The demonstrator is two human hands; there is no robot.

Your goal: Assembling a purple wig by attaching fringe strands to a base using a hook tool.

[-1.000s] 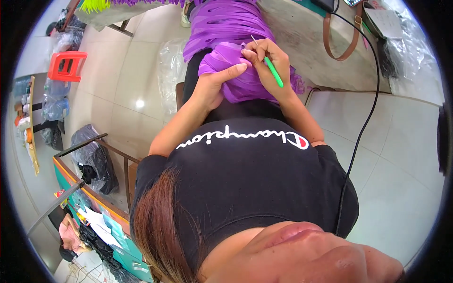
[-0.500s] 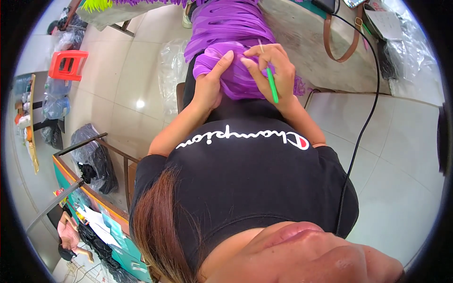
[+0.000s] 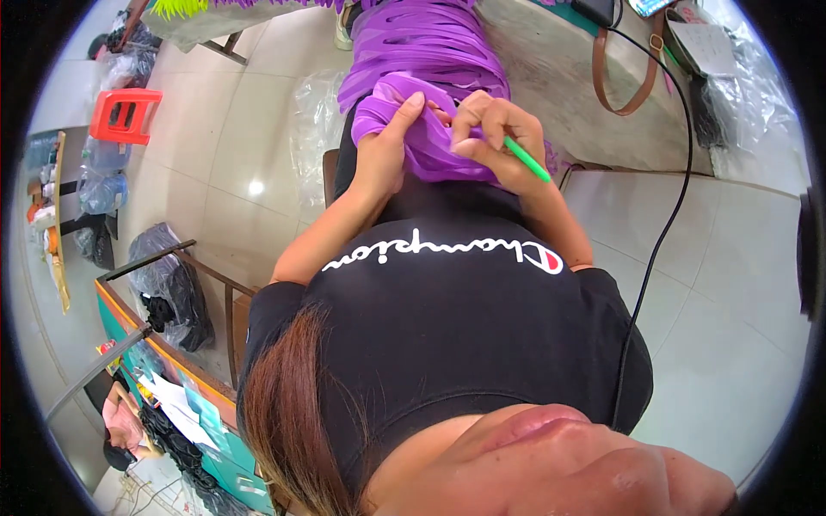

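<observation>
Soft purple fabric (image 3: 426, 144) lies bunched at my lap. My left hand (image 3: 385, 144) is closed on its near-left edge, thumb on top and fingers hidden beneath. Just right of the thumb, my right hand (image 3: 499, 129) has curled fingers gripping a slim bright green-handled tool (image 3: 527, 160). The handle sticks out toward me and to the right; its working end is hidden by the fingers and cloth. Beyond both hands, more purple material (image 3: 422, 47), cut or gathered into many strips, runs away over my legs.
A grey table (image 3: 568, 95) stands to the right, with a brown strap (image 3: 600, 77) over its edge. A black cable (image 3: 684, 185) hangs down my right side. Clear plastic (image 3: 317, 129) and a red stool (image 3: 125, 119) are on the left floor. Lower left, a person (image 3: 125, 421) sits by a teal-fronted desk (image 3: 228, 473).
My right hand has turned and shifted slightly right, its fingers curling in more. The green handle has swung from nearly upright to slanting down-right. My left hand keeps its hold.
</observation>
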